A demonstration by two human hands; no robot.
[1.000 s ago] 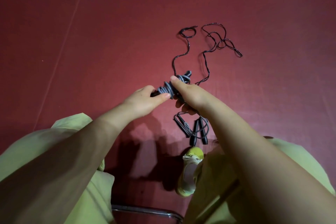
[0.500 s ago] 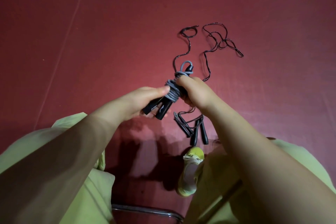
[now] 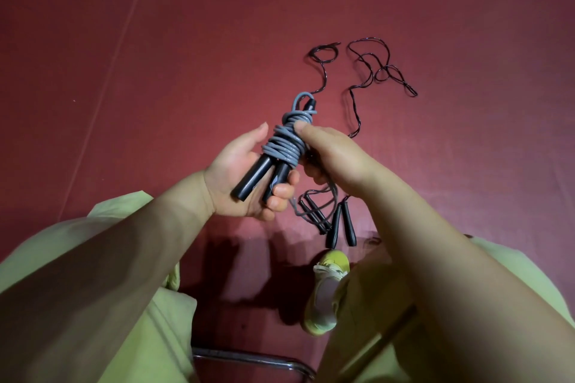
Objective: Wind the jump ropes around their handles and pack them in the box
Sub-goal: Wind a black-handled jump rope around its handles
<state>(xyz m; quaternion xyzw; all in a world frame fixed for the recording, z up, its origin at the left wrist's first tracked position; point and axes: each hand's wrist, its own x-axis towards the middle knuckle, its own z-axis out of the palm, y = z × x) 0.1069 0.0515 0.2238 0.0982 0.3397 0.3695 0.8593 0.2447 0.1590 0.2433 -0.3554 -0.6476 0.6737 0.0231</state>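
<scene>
The person sits over a red floor (image 3: 155,71) and holds a grey jump rope (image 3: 284,146) in both hands. The left hand (image 3: 245,177) lies under the two black handles (image 3: 261,177), its fingers curled up around their lower ends. The right hand (image 3: 329,158) pinches the top of the grey coils, with the thumb pressed on the winding and the other fingers hidden behind the bundle. The cord is wrapped many times around the two handles, and one small loop stands out at the upper end.

I judge that the winding of this rope is almost finished and only the last loop needs to be secured. The next move probably calls for tucking this loop under a coil, while the left hand keeps the handles together so the coils do not slip off.

On the floor near a yellow shoe (image 3: 326,289) lie two more ropes: their black handles (image 3: 339,224) are close to each other, and a thin dark cord (image 3: 367,71) trails away, not wound yet. The box is not in view, so packing must wait.
</scene>
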